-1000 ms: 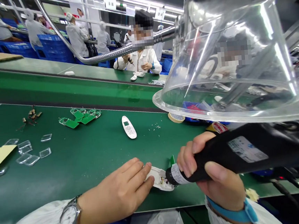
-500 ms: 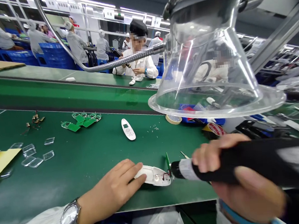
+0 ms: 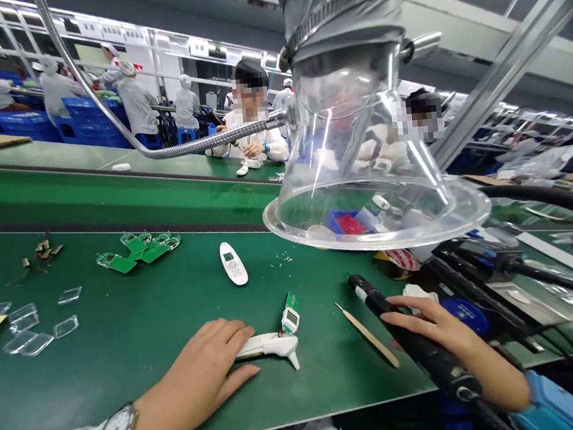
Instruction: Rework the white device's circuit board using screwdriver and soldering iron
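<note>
You're on an electronics factory floor, at a long green assembly bench (image 3: 102,351) with small circuit boards (image 3: 139,249) lying on it. Beyond the bench, workers (image 3: 136,106) in white smocks and caps line matching benches beside blue crates (image 3: 94,141). A clear extraction hood (image 3: 355,149) hangs above it.

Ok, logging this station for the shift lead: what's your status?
Left hand resting on white device housing, small green circuit board standing up at its end. Right hand gripping black soldering iron, held off the housing. Wooden stick lying between them.
</note>
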A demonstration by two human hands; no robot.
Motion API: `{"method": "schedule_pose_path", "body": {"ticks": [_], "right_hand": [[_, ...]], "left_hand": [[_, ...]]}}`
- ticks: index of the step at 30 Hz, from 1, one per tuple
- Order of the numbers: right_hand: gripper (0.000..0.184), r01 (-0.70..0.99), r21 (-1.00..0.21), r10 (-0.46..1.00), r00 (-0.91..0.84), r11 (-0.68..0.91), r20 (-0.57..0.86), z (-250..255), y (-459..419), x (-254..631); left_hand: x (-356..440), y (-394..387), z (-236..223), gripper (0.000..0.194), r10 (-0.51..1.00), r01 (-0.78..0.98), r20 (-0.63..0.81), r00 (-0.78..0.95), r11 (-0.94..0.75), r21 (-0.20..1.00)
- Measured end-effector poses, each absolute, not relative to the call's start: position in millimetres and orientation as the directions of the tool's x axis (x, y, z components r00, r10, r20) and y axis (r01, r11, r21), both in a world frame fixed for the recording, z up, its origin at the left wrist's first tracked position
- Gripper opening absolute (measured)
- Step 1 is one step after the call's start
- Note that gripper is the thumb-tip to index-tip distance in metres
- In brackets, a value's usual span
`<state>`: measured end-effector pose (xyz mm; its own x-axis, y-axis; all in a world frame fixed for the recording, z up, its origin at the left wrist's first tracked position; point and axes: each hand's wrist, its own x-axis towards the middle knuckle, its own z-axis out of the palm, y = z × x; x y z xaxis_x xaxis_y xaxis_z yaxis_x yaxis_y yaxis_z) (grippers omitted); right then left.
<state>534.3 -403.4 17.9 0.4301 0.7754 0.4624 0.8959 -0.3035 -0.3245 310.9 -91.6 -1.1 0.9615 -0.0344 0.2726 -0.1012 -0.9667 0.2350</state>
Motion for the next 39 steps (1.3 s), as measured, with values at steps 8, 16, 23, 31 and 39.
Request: {"method": "schedule_pose_path", "body": {"ticks": [8, 16, 23, 31, 39], "right_hand": [[0.042, 0.920, 0.074, 0.845, 0.318, -0.384, 0.429, 4, -432, 572], [0.064, 0.659, -0.740, 0.892, 0.405, -0.134, 0.200, 40, -305, 489], [0.040, 0.098, -0.995, 0.990, 0.142, 0.006, 0.020, 43, -214, 505], [0.034, 0.120, -0.992, 0.937, 0.343, 0.029, 0.069, 28, -205, 504], [0.052, -0.006, -1.000, 0.889, 0.457, 0.029, 0.023, 21, -202, 491]], "left_hand": [[329, -99, 9, 0.020, 0.053, 0.029, 0.042, 0.998, -0.898, 0.440], [344, -91, 33, 0.039, 0.021, 0.189, -0.196, 0.980, 0.182, 0.965], [369, -78, 23, 0.026, 0.198, -0.013, -0.178, 0.964, 0.703, 0.711], [382, -80, 8, 0.038, 0.229, -0.030, -0.089, 0.969, 0.471, 0.882], [380, -83, 2, 0.035, 0.303, -0.093, -0.053, 0.952, 0.447, 0.890]]}}
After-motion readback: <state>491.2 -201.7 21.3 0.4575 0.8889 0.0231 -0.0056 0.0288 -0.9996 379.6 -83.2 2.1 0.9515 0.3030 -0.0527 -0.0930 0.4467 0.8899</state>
